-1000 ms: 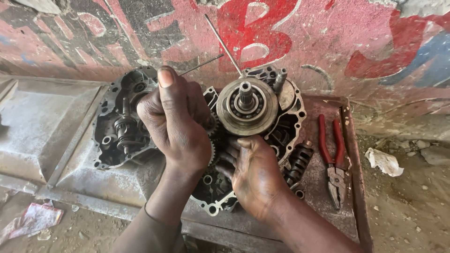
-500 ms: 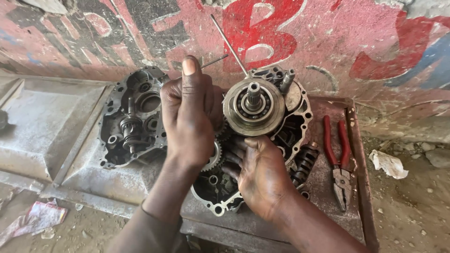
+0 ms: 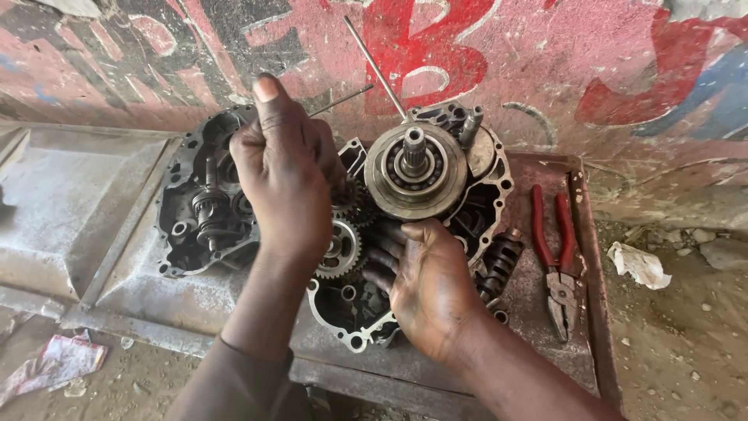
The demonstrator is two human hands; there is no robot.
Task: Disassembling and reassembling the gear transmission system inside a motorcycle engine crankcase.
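An opened engine case half (image 3: 483, 210) lies on a rusty metal tray (image 3: 538, 343). It carries a round clutch drum (image 3: 415, 170) with a splined shaft and toothed gears (image 3: 340, 249). My left hand (image 3: 284, 171) hovers over the gears with fingers curled; whether it holds anything is hidden. My right hand (image 3: 425, 284) reaches its fingers into the case just below the drum. A second case half (image 3: 204, 204) with a small shaft lies to the left.
Red-handled pliers (image 3: 551, 261) lie on the tray's right side. A black coil spring part (image 3: 499, 263) sits beside the case. A thin metal rod (image 3: 374, 66) leans against the painted wall. Crumpled paper (image 3: 639, 263) and a rag (image 3: 54, 362) lie on the dirt.
My left hand has lifted up and away from the gears toward the wall. The right hand has stayed in the case below the drum.
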